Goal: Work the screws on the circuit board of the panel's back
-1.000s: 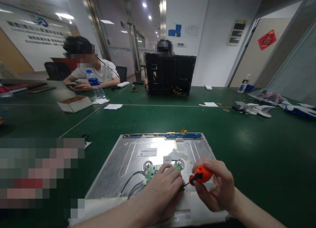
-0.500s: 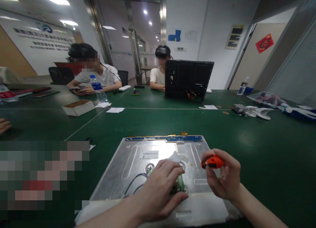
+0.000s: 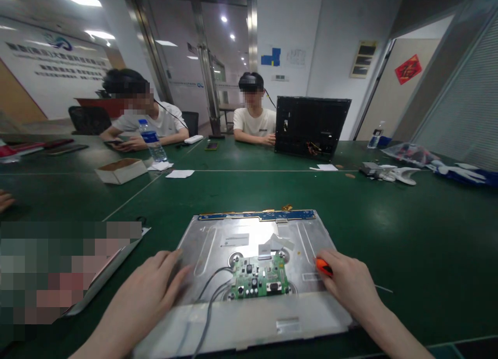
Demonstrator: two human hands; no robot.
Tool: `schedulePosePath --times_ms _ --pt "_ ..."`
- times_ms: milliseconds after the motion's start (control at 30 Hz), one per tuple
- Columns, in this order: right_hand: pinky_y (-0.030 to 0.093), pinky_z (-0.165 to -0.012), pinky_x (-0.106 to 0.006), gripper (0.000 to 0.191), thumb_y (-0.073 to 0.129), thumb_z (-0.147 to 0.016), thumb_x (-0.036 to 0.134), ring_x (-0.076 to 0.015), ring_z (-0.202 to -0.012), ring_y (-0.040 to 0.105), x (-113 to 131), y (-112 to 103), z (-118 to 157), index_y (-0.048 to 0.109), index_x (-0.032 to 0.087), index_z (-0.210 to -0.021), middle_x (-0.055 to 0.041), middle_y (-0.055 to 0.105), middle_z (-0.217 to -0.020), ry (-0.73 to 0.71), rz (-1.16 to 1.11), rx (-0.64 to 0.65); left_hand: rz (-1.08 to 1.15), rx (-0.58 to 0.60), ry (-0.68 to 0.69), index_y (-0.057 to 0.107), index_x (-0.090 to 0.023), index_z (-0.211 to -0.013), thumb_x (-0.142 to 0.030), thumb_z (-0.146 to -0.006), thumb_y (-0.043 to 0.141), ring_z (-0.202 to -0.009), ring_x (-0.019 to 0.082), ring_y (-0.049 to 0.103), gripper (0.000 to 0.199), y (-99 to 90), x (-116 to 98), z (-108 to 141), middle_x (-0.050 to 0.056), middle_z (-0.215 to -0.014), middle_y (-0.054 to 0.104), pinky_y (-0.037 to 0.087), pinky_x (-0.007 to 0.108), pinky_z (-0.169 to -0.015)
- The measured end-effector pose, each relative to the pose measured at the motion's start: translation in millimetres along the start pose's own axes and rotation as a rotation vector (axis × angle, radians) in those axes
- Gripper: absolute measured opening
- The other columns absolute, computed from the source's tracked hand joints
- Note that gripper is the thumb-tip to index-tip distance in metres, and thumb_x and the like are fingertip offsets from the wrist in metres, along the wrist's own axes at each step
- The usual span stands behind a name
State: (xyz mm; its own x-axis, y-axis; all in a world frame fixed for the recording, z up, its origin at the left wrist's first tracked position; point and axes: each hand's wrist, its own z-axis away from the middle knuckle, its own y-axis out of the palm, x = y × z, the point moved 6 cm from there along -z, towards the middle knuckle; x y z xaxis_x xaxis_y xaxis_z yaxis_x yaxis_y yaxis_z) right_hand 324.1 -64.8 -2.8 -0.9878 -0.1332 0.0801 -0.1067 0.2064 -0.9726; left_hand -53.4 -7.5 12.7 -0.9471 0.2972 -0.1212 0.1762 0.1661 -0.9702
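Note:
A silver metal display panel [image 3: 206, 245] lies on the green table in front of me. A green circuit board [image 3: 259, 276] sits at its middle, with dark cables running from the board's left side. My left hand [image 3: 150, 286] is at the panel's left edge, fingers apart, holding nothing. My right hand [image 3: 344, 278] is closed round an orange-and-black screwdriver [image 3: 323, 266] at the panel's right edge; its thin shaft points out to the right. A blue circuit strip [image 3: 259, 216] runs along the panel's far edge.
Across the green table [image 3: 218, 193] stands a black panel [image 3: 313, 125], with a person [image 3: 252, 118] beside it. Another person [image 3: 143, 115] sits at left behind a water bottle [image 3: 152, 141] and a white box [image 3: 121, 171]. Gloves [image 3: 392, 173] and a plastic bag [image 3: 410, 154] lie at right.
My left hand has moved left off the circuit board to the panel's edge, uncovering the board. My right hand has turned with the screwdriver. The black panel across the table has shifted right.

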Motion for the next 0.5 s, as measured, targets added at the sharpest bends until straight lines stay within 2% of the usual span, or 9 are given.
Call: schedulePosePath --times_ms 100,167,200,300,367,500 --pt "0.057 -0.074 -0.033 0.034 0.057 -0.086 0.015 -0.0257 -0.092 0.077 -1 10 7 0.072 0.027 -0.114 -0.0068 0.074 -0.125 0.044 -0.011 0.097 -0.083 0.041 -0.032 0.071 -0.016 -0.103 -0.047 -0.091 0.03 -0.108 0.042 0.064 0.053 12.6 25 15 0.021 -0.115 0.068 0.049 0.059 -0.096" --pt "0.059 -0.082 -0.038 0.04 0.057 -0.086 0.015 -0.0277 -0.101 0.075 0 15 11 0.071 0.027 -0.122 -0.0071 0.066 -0.136 0.062 -0.024 0.129 -0.093 0.037 -0.011 0.073 -0.018 -0.1 -0.045 -0.087 0.031 -0.113 0.046 0.061 0.051 18.2 34 20 0.021 -0.118 0.068 0.047 0.064 -0.097" --pt "0.059 -0.084 -0.039 0.041 0.057 -0.087 0.015 -0.0283 -0.104 0.074 0 17 13 0.071 0.026 -0.123 -0.0072 0.065 -0.138 0.067 -0.03 0.141 -0.079 0.02 -0.047 0.073 -0.018 -0.098 -0.046 -0.086 0.031 -0.111 0.046 0.062 0.051 18.8 38 21 0.021 -0.115 0.068 0.048 0.064 -0.096" --pt "0.06 -0.087 -0.039 0.043 0.057 -0.087 0.016 -0.0285 -0.108 0.073 -2 23 15 0.07 0.025 -0.127 -0.0074 0.065 -0.137 0.062 -0.062 0.145 0.081 0.059 -0.169 0.071 -0.015 -0.106 -0.05 -0.089 0.033 -0.1 0.037 0.069 0.054 20.5 41 18 0.018 -0.108 0.068 0.053 0.052 -0.096" --pt "0.06 -0.088 -0.039 0.043 0.057 -0.087 0.017 -0.0285 -0.11 0.072 -4 25 16 0.07 0.025 -0.127 -0.0075 0.065 -0.137 0.061 -0.078 0.143 0.183 0.076 -0.179 0.069 -0.016 -0.109 -0.052 -0.091 0.034 -0.095 0.033 0.071 0.053 18.0 32 13 0.014 -0.102 0.068 0.056 0.047 -0.093" --pt "0.059 -0.089 -0.038 0.043 0.057 -0.087 0.017 -0.0288 -0.11 0.072 -5 26 16 0.07 0.025 -0.127 -0.0081 0.064 -0.138 0.077 -0.081 0.153 0.209 0.072 -0.188 0.069 -0.015 -0.107 -0.051 -0.093 0.032 -0.085 0.03 0.072 0.054 13.4 23 6 0.011 -0.093 0.066 0.058 0.044 -0.085"
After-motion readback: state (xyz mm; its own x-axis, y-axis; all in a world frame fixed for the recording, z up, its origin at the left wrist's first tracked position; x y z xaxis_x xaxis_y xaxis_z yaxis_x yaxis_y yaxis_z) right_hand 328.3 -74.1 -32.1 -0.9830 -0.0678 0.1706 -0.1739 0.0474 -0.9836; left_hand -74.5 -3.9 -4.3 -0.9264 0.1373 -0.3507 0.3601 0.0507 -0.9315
